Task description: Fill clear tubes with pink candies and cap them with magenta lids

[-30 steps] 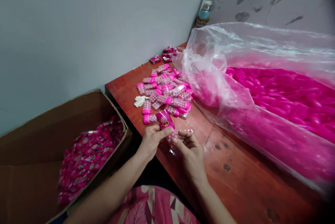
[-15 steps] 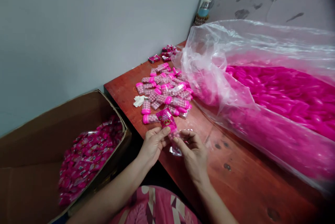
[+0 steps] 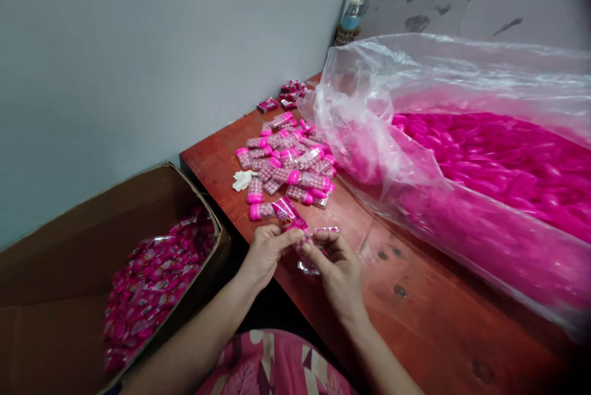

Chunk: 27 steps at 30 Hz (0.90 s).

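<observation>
Between my two hands is a printed pink candy packet (image 3: 290, 214), with pale pink beads showing in its clear lower part. My left hand (image 3: 270, 255) pinches it from the left, thumb lying across the front. From the right, my right hand (image 3: 340, 272) has its thumb and curled fingers closed on the lower part, which they partly cover. A clear, shiny wrapper piece (image 3: 307, 267) shows below the fingers. Just beyond the packet lies a heap of small clear bead-filled containers with pink caps (image 3: 290, 164).
A large clear plastic bag (image 3: 415, 198) of glossy pink pieces covers the right of the red wooden table (image 3: 392, 327). An open cardboard box (image 3: 55, 272) holding many pink packets (image 3: 148, 284) stands lower left. White crumpled scrap (image 3: 244, 179) and a bottle (image 3: 352, 16) are also there.
The packet's printed upper part has tilted and creased between my hands. My left thumb has slid slightly right, closer to my right thumb. The whole view has shifted a little.
</observation>
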Motion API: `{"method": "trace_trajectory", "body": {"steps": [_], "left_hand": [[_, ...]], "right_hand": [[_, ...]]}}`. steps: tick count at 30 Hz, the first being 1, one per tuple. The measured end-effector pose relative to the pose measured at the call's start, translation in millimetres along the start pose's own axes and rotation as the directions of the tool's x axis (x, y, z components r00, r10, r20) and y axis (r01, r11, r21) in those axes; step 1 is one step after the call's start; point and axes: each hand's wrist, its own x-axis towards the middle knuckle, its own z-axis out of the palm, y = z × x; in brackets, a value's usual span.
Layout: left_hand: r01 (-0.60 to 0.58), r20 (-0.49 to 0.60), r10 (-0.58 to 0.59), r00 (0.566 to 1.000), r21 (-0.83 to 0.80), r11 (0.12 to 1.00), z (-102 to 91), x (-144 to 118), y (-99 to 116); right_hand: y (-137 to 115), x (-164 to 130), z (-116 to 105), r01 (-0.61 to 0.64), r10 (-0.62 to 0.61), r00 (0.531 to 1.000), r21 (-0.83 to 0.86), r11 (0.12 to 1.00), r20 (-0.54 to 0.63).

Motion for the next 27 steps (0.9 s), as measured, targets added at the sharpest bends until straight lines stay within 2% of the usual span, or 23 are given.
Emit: {"method": "trace_trajectory", "body": {"steps": [2,3,4,6,8,10,13,17,19,21,27], "left_hand": [[-0.044,-0.074,0.047,0.996,0.037,0.998,1.7,-1,-4],[-0.062,-0.102,0.068,0.992,0.057,0.996,2.7,-2,-6],[-0.069,-0.113,0.078,0.991,0.080,0.994,3.7,-3,-7],[-0.056,-0.086,0.067,0.994,0.121,0.991,5.3,-8,-9],[-0.028,-0.016,0.031,0.999,0.130,0.991,6.3,-14,-10],[0.006,0.045,-0.010,0.999,0.090,0.996,6.1,-18,-10],[0.004,0.014,-0.003,1.000,-0.037,0.999,3.9,-18,-8],[-0.061,-0.088,0.046,0.995,-0.179,0.982,-0.8,-13,-3],[-0.044,-0.084,0.028,0.996,-0.188,0.981,-2.1,-13,-1],[-0.010,-0.050,0.001,0.999,-0.183,0.983,-2.3,-18,0],[-0.021,-0.004,0.021,1.000,-0.106,0.994,-3.4,-33,-3]], "right_hand": [[1,-2,-1,0.120,-0.128,0.991,-0.169,0.978,-0.038],[0,-2,-2,0.135,-0.145,0.989,-0.183,0.974,-0.042],[0,0,-3,0.109,-0.114,0.993,-0.137,0.985,-0.031],[0,4,-3,-0.036,0.033,0.999,0.076,0.997,0.033],[-1,8,-3,-0.165,0.141,0.984,0.263,0.951,0.108],[-2,10,-3,-0.175,0.149,0.983,0.316,0.933,0.105],[-3,7,-1,-0.102,0.092,0.994,0.225,0.969,0.053],[-1,4,-2,-0.109,0.079,0.980,0.154,0.982,0.185],[1,4,-4,-0.144,0.100,0.967,0.178,0.973,0.233],[2,4,-5,-0.152,0.109,0.969,0.188,0.970,0.220],[-5,1,10,-0.072,0.049,0.983,0.125,0.990,0.178]]}}
